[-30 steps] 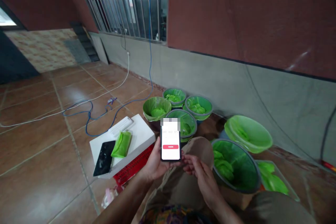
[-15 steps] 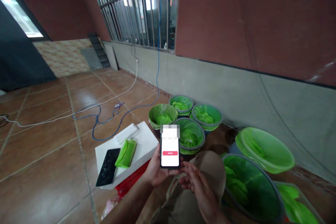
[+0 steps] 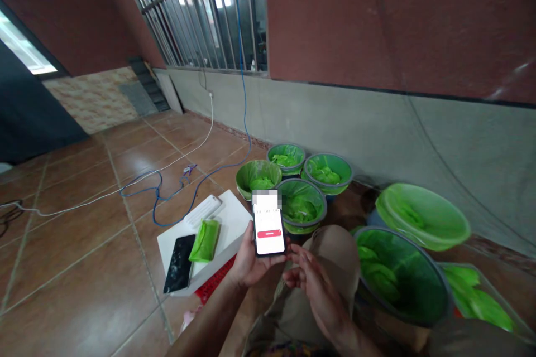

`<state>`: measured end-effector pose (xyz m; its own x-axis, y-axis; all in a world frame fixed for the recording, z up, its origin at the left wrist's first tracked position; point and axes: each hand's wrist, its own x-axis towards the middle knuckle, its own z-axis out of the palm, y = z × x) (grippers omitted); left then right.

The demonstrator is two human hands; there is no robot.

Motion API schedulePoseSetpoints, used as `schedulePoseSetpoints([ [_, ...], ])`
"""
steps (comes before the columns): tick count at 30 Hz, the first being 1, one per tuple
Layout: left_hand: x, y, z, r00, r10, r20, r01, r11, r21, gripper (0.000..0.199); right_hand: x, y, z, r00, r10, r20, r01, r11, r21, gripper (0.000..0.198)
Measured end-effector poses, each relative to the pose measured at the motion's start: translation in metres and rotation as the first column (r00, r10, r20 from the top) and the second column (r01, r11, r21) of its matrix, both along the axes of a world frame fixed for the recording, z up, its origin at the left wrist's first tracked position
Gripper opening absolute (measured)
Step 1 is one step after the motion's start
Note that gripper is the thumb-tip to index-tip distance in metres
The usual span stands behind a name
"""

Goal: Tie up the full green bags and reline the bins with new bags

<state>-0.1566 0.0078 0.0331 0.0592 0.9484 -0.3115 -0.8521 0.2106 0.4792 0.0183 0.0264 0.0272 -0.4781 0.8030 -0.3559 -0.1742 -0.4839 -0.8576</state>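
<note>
A smartphone [image 3: 269,226] with a lit white screen and a red button bar lies upright in my left hand [image 3: 250,262], whose fingers wrap its lower end. Close to the phone's lower right corner is my right hand [image 3: 307,274], palm turned inward, fingers loosely bent and apart, with nothing in it; whether a fingertip touches the phone I cannot tell. To the left, a white box [image 3: 230,215] carries a dark tablet-like slab [image 3: 179,264], a folded green plastic packet [image 3: 205,241] and a white power-bank-like block [image 3: 202,211].
Several bins lined with green bags stand by the wall, among them a large bin [image 3: 404,279] at my right knee and a tilted bin [image 3: 425,215]. A clear tub [image 3: 481,295] holds green plastic. A blue cable [image 3: 201,181] and a white cable [image 3: 100,192] cross the tiled floor.
The view has shifted and tilted slightly. The phone stays in my left hand, now leaning a little more. My right hand remains beside its lower corner.
</note>
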Motion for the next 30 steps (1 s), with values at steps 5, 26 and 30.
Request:
schedulePoseSetpoints([
  [5, 0.006, -0.001, 0.003, 0.999, -0.03, -0.042, 0.03, 0.999, -0.012, 0.071, 0.006, -0.01, -0.006, 0.998, -0.037, -0.054, 0.037, 0.999, -0.011, 0.063],
  [26, 0.032, -0.004, 0.017, 0.984, -0.034, -0.178, 0.036, 0.999, 0.01, 0.068, 0.022, -0.017, -0.005, 0.998, -0.042, -0.051, 0.044, 0.998, 0.039, 0.059],
  [30, 0.034, -0.004, 0.02, 0.981, -0.038, -0.192, 0.036, 0.999, -0.01, 0.068, 0.022, -0.017, -0.005, 0.996, -0.064, -0.067, 0.065, 0.998, 0.015, 0.058],
])
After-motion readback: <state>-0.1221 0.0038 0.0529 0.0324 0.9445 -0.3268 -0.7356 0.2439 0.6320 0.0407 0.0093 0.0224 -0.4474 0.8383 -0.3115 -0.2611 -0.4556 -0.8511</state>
